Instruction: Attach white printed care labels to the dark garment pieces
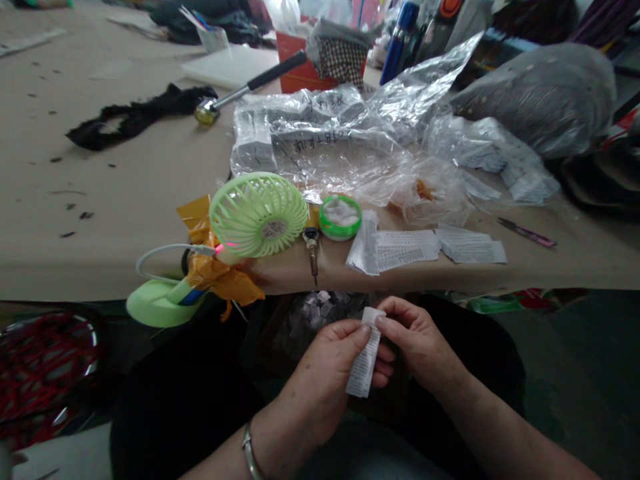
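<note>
My left hand [320,367] grips a narrow white printed label [361,375] between thumb and fingers, above my lap. At the label's upper end, the thumb and forefinger of my right hand [423,340] pinch its edge. Below and beyond my hands lies a heap of small pale scraps [323,310]. On the table edge ahead are more printed labels [406,249], laid in overlapping bunches. Left of them stand a green round tin [340,219] with white fluff in it and a soldering iron [313,253], tip toward me.
A green fan [257,217] wrapped in orange tape sits at the table edge. Clear plastic bags [320,143] cover the middle, with small scissors [527,232] to the right. A long-handled hammer-like tool [250,87] and black cloth [140,117] lie farther back. A red-filled basket [47,373] stands lower left.
</note>
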`<state>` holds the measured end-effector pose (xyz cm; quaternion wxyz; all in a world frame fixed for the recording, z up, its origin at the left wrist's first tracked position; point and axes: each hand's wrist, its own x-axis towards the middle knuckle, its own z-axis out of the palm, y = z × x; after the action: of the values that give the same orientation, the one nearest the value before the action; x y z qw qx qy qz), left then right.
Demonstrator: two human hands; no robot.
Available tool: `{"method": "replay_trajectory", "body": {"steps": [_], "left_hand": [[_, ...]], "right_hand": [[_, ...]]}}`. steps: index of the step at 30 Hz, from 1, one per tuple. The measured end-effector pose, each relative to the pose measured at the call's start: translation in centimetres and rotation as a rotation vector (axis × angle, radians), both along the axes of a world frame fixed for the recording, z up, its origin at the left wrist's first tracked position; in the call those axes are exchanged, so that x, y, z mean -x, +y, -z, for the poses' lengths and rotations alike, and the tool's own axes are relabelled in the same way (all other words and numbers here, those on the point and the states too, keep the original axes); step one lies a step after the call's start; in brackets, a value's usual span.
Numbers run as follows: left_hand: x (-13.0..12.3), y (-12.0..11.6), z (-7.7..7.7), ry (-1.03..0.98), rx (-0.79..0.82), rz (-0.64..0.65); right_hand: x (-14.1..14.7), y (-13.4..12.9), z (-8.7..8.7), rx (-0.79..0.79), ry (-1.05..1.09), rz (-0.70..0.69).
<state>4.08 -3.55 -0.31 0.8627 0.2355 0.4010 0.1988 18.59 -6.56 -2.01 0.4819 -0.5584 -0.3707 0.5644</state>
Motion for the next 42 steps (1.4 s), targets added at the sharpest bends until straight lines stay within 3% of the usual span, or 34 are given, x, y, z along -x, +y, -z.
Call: {"method": "replay_trajectory", "body": {"steps": [5,9,16,18,26,30,34,38,42], "left_hand": [[0.6,0.1,0.2,-0.098,0.041,0.115],[1.0,0.2,0.6,-0.15,0.046,0.137],[1.6,-0.1,0.4,-0.229,0.059,0.223],[1.7,-0.2,0.4,-0.221,0.066,0.242],[1.5,-0.4,0.6,-0.143,0.048,0.265],[1.6,-0.2,0.4,-0.114,0.026,0.197],[2.0,0.2,0.0,-0.107,-0.013,0.139],[2.2,0.3,-0.2,-0.048,-0.009,0.11],[2.2,0.2,-0.3,-0.023,-0.006,0.093]], "right_hand": [[0.9,-0.3,-0.2,0.021,0.028,-0.004],[0.5,-0.4,-0.1,0.04,0.083,-0.104],[-1.2,1.4,1.1,0.046,0.388,-0.505],[-1.1,1.8,1.5,0.034,0.496,-0.565],[-0.2,1.8,2.1,0.083,0.625,-0.542],[-0.1,1.3,1.6,0.019,0.432,-0.458],[0.0,0.5,0.1,-0.196,-0.124,-0.297],[0.5,-0.1,-1.1,-0.467,-0.633,-0.263],[1.1,-0.2,-1.2,-0.513,-0.724,-0.271]]}}
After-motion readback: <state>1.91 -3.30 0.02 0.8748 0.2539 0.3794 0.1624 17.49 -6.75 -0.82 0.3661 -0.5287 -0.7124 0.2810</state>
